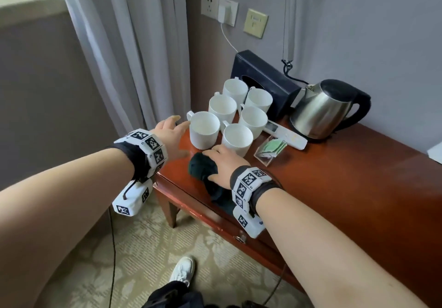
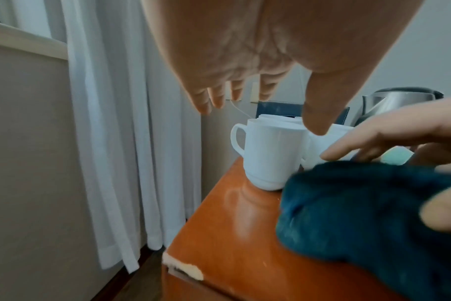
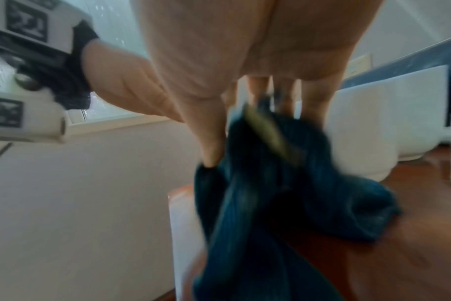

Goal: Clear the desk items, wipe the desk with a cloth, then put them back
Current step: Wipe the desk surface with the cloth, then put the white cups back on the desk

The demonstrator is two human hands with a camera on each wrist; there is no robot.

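Note:
Several white mugs (image 1: 239, 106) stand clustered at the left end of the reddish wooden desk (image 1: 334, 188). My left hand (image 1: 177, 133) hovers open with spread fingers beside the front-left mug (image 1: 204, 130), its fingertips close to the mug's side; from the left wrist view the thumb overlaps that mug (image 2: 270, 154) near its rim. My right hand (image 1: 222, 164) holds a bunched dark teal cloth (image 1: 203, 164) on the desk just in front of the mugs. Its thumb and fingers straddle the cloth (image 3: 283, 203), and part of the cloth hangs over the desk's front edge.
Behind the mugs sit a dark tissue box (image 1: 265, 78) and a steel kettle (image 1: 320, 111). A white remote (image 1: 287, 135) and a clear box of green sachets (image 1: 272, 149) lie to the right. A curtain (image 1: 134, 44) hangs left of the desk. The desk corner (image 2: 185, 268) is chipped.

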